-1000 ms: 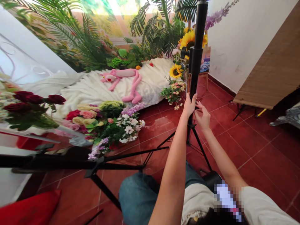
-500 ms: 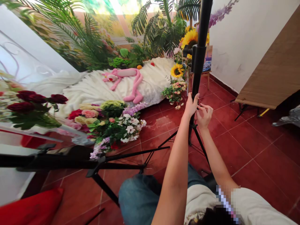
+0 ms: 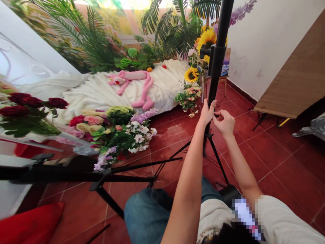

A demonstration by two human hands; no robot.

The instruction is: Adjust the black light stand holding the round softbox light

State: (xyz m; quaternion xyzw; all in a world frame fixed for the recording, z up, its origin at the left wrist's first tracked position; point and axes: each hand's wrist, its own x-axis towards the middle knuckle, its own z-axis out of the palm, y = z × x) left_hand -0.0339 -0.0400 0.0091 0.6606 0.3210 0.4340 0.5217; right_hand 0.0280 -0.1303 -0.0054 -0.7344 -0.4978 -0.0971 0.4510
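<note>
The right hand (image 3: 224,122) has turned, its contact with the black stand (image 3: 217,62) unclear.

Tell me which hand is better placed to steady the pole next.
Left, I'd judge: the left hand grips the pole, thumb and fingers on either side. The right hand is beside it, fingers curled, not wrapped around the pole.

The left grip (image 3: 207,113) holds the black pole (image 3: 215,78), right grip (image 3: 225,122) alongside.

Black telescoping tripod stand (image 3: 214,84) — side knob (image 3: 204,51) on its collar (image 3: 217,57) — standing, legs (image 3: 218,159) splayed, on red floor tiles (image 3: 256,149).
</note>
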